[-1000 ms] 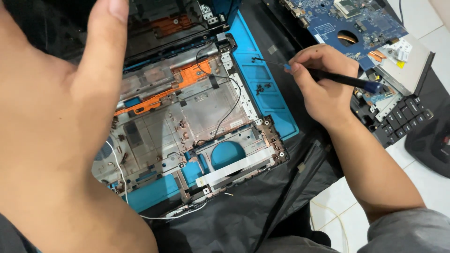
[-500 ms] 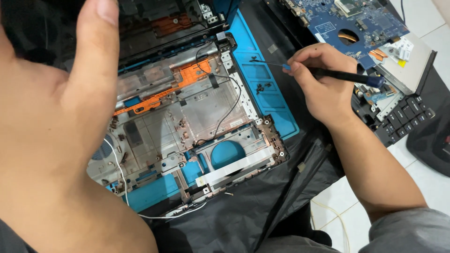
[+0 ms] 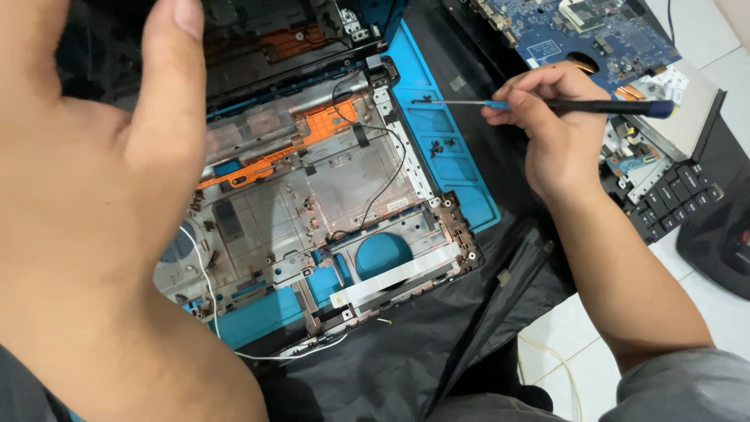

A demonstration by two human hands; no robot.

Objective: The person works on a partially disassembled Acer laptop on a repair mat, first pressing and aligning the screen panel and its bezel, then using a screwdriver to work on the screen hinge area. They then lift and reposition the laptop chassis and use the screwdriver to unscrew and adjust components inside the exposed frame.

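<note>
My right hand (image 3: 558, 129) is shut on a thin screwdriver (image 3: 582, 105) with a black and blue handle; its metal tip reaches left to small screws (image 3: 437, 147) lying in a tray of the blue repair mat (image 3: 457, 168). My left hand (image 3: 101, 195) is raised close to the camera at the left, fingers together, thumb up, over the left part of an opened laptop base (image 3: 312, 211). What the left hand holds is hidden. The base shows grey metal, an orange strip, black wires and a white ribbon cable (image 3: 394, 280).
A blue circuit board (image 3: 582, 35) lies at the top right. Beside it sit a silver drive (image 3: 695, 117) and a black keyboard (image 3: 672, 199). A black cloth (image 3: 406, 359) covers the floor under the mat; white tiles (image 3: 703, 305) show at the right.
My right hand has moved left and down a little, bringing the screwdriver tip over the screw tray on the mat. My left hand has shifted slightly right.
</note>
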